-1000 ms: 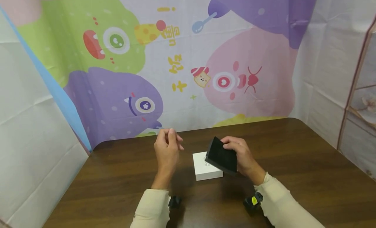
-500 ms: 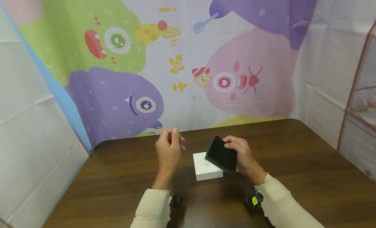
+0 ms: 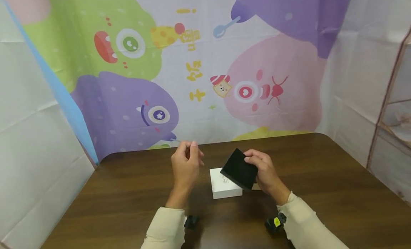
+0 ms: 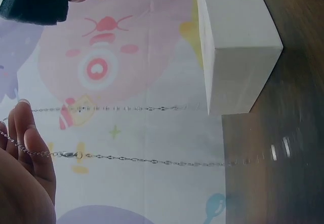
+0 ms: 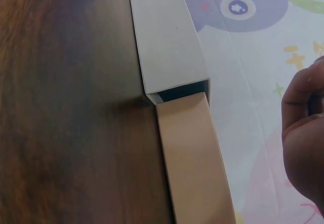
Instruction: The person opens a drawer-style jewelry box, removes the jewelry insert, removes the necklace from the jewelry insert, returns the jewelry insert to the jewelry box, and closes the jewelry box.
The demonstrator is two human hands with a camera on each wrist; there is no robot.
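A thin silver necklace (image 4: 167,161) hangs in two strands from my left hand (image 3: 186,167), its clasp (image 4: 71,154) near the fingers in the left wrist view. Thumb and fingers pinch the chain, which is barely visible in the head view. My right hand (image 3: 264,170) grips a square black foam-like pad (image 3: 239,169) by its edge, tilted above the table. Below and between the hands lies a white box (image 3: 226,192), partly covered by the pad in the head view. A tan inner drawer (image 5: 195,158) sticks out of its side, seen in the right wrist view.
The box stands on a dark brown wooden table (image 3: 128,199). Behind it hangs a cloth (image 3: 199,124) printed with cartoon monsters, and pale sheets (image 3: 353,81) close in both sides. Black devices, one with a yellow mark (image 3: 277,221), sit at the wrists.
The black pad has turned so its flat face shows more, moving slightly left. My left hand has shifted a little to the right. A bit of the tan drawer now shows beside the box.
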